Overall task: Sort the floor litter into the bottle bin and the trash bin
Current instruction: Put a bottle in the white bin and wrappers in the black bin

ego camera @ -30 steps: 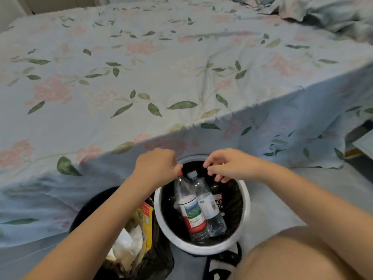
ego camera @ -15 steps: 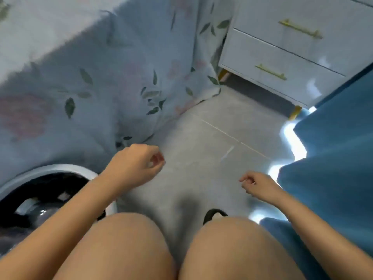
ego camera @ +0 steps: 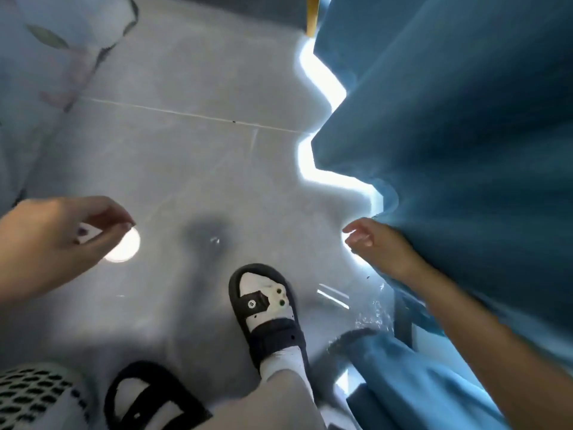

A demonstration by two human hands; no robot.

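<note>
Hands first: my left hand hangs with loosely curled fingers and holds nothing I can make out. My right hand is just as slack and bare, right beside the curtain's edge.

Neither bin shows from here. The perforated white thing at my lower left is too blurred to name.

Biggest around me is the blue curtain, hanging in deep folds down my right side with bright light leaking under its hem. Next is the grey tiled floor, glossy and full of glare. A flowered bedsheet drapes at the far left.

My right foot, in a black and white slipper, stands on the floor between my hands.

Smallest is the only likely litter, something clear and crinkled on the floor against the curtain hem, below my right forearm.

I think the risk lies there. It is transparent on a shiny floor, so I could take it for glare and miss it. Reaching low, I might catch curtain cloth with it, or push it under the folds. A careless step of that slipper could crush it or kick it away.
</note>
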